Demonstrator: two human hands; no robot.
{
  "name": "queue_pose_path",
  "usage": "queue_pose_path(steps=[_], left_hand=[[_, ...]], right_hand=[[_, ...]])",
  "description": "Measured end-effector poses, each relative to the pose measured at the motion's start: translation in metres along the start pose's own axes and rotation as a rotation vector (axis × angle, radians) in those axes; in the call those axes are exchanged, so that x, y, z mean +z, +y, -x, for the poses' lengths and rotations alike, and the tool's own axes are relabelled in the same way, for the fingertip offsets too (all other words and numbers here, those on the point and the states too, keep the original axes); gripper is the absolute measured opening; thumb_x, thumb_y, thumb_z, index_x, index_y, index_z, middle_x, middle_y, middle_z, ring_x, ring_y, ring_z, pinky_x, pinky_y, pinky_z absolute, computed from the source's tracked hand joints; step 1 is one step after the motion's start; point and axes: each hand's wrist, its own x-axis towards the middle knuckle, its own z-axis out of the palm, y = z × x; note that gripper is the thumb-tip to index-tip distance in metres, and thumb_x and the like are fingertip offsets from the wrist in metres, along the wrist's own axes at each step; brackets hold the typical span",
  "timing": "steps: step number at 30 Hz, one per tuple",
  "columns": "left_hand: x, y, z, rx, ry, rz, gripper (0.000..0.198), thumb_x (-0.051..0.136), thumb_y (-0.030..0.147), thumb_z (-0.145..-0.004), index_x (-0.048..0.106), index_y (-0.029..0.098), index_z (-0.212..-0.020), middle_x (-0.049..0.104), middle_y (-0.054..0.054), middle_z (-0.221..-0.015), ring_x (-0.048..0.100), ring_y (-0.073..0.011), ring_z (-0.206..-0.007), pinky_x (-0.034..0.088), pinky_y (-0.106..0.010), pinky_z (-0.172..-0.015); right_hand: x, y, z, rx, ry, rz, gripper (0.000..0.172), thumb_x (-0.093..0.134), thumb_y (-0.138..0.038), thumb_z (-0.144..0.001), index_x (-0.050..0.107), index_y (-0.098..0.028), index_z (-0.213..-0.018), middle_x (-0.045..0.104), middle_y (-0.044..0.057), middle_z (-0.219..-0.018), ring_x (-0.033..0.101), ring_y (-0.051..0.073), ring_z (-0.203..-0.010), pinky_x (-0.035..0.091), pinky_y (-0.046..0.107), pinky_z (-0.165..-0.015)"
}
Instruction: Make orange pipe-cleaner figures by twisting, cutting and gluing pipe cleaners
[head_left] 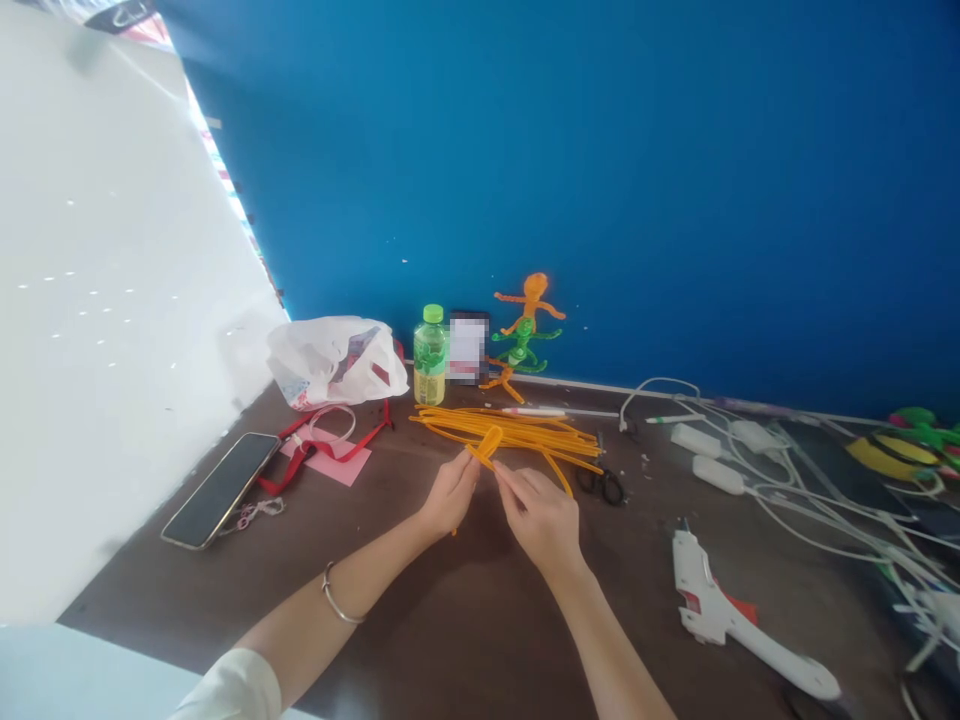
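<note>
My left hand (451, 490) and my right hand (540, 510) meet over the middle of the table, fingers closed in a pinch. Between them they hold an orange pipe cleaner (489, 443), bent into a narrow loop that points up and away from me. Just beyond lies a bundle of straight orange pipe cleaners (540, 432). Against the wall behind it stand orange and green pipe-cleaner figures (535, 290), stacked one above another. Black-handled scissors (613, 488) lie partly under the bundle, right of my right hand.
A white glue gun (697, 590) lies at right, near tangled white cables and chargers (716, 474). A green-capped bottle (430, 360) stands at the back beside a white plastic bag (337, 360). At left are a phone (220, 490), a red strap (300, 460) and pink paper (349, 465).
</note>
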Motion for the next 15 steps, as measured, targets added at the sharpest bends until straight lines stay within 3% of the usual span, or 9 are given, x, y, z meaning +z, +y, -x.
queue_pose_path(steps=[4, 11, 15], left_hand=[[-0.0014, -0.0020, 0.0006, 0.183, -0.028, -0.195, 0.030, 0.040, 0.040, -0.083, 0.040, 0.017, -0.063, 0.033, 0.005, -0.055, 0.027, -0.0078, -0.050, 0.021, -0.022, -0.048], [-0.0007, 0.0018, 0.0017, 0.202, -0.014, -0.187, 0.041, 0.040, 0.050, -0.082, 0.038, 0.017, -0.058, 0.034, 0.004, -0.052, 0.029, -0.0073, -0.048, 0.022, -0.022, -0.048], [0.0020, 0.0023, -0.0036, 0.058, -0.068, 0.048, 0.040, 0.048, 0.053, -0.076, 0.038, 0.017, -0.061, 0.025, 0.007, -0.050, 0.021, -0.0046, -0.042, 0.016, -0.021, -0.041]], right_hand=[[-0.0026, -0.0041, -0.0018, 0.016, 0.043, 0.104, 0.021, 0.050, -0.019, -0.082, 0.068, -0.024, -0.091, 0.059, 0.000, -0.058, 0.053, 0.011, -0.057, 0.035, 0.024, -0.058], [-0.0054, -0.0078, -0.0045, 0.017, 0.031, 0.135, 0.022, 0.049, -0.021, -0.082, 0.068, -0.026, -0.089, 0.057, 0.000, -0.057, 0.052, 0.011, -0.054, 0.034, 0.025, -0.056], [-0.0038, -0.0050, -0.0036, 0.037, 0.003, 0.011, 0.025, 0.045, -0.018, -0.083, 0.066, -0.024, -0.096, 0.064, 0.003, -0.071, 0.059, 0.013, -0.066, 0.041, 0.025, -0.061]])
